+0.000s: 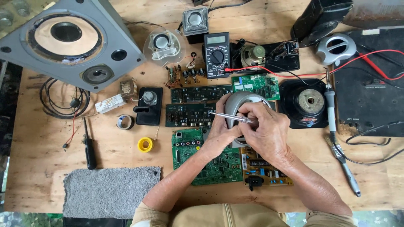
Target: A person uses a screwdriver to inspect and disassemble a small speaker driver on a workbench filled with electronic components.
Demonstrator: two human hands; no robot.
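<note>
Both my hands meet at the table's middle over a small rounded grey speaker housing (242, 101). My left hand (221, 130) cups the housing from its left side. My right hand (265, 128) grips a thin metal screwdriver (227, 116) whose shaft points left across the housing's front. Under my wrists lie a green circuit board (210, 164) and a yellowish board (263, 170).
A large grey speaker cabinet (63, 42) fills the far left. A multimeter (216, 54) with red lead, dark boards (198, 93), a black speaker driver (309, 103), a soldering iron (330, 105), a black screwdriver (89, 147), tape rolls (145, 144) and a grey mat (109, 191) surround my hands.
</note>
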